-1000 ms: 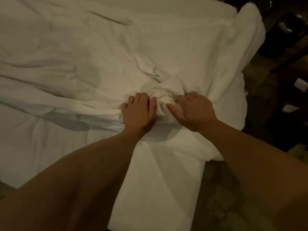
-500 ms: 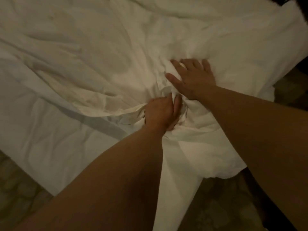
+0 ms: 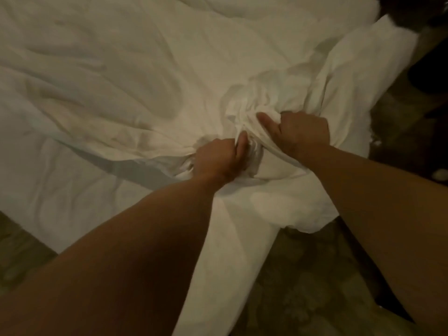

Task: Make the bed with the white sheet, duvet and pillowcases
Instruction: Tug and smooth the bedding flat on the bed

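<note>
Here left hand, right hand clutch bunched duvet; fingertips buried in folds.

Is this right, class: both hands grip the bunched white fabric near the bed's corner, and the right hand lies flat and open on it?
Not quite. In the head view the right hand is not flat and open: its fingers are curled into the bunched white fabric, gripping it. The rest stands: the left hand grips it too, near the bed's corner.
</note>
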